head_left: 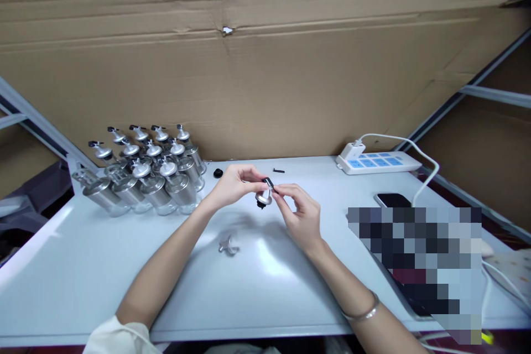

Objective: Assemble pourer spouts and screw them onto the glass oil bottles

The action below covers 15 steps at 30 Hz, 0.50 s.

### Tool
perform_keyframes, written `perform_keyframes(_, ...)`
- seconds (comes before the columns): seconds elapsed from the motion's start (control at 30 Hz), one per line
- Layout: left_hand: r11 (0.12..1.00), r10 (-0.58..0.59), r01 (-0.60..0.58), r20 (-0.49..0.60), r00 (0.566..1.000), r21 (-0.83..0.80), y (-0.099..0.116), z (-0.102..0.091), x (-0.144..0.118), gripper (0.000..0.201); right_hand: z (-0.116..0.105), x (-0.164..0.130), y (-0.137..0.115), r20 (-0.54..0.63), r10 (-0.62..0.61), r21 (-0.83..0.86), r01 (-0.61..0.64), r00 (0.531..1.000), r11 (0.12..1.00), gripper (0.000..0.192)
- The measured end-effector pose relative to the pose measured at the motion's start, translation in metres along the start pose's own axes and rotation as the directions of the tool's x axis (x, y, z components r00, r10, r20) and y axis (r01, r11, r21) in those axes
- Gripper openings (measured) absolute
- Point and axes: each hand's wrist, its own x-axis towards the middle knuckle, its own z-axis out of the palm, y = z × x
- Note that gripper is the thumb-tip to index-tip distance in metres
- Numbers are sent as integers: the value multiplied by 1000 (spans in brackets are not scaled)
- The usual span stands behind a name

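Note:
A silver bottle pourer [264, 198] with a black stopper underneath is held above the middle of the table. My left hand [234, 187] pinches it near the top, beside a small black flap [269, 182]. On the other side, the thumb and forefinger of my right hand [302, 215] are closed on the end of this flap. Exactly where the fingertips meet the parts is hard to make out. Below the hands lies a small silver prong-shaped part [228, 245]. A black stopper [218, 173] and a thin black strip [279, 171] rest behind them.
Several glass-and-metal bottles [151, 193], most topped with pourers, stand close together at the left. A white power strip [377, 163] with a plugged-in cable lies at the back right, with a phone [394, 200] nearer. Cardboard [265, 88] walls the back of the table.

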Motion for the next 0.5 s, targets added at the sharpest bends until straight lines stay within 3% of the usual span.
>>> perform_keyframes(0.17, 997, -35, 37, 31, 999, -67, -1, 0, 1, 27, 0, -1, 0, -39, 11, 48, -9, 999, 999, 10)
perform_keyframes(0.37, 984, -65, 62, -15, 998, -165, 0, 5, 0, 33, -1, 1, -2, -3, 25, 59, -25, 1000, 998, 10)
perform_keyframes(0.5, 965, -96, 81, -49, 994, -251, -2, 6, 2, 39, -1, 2, 2, 60, -15, -14, 16, 998, 1000, 33)
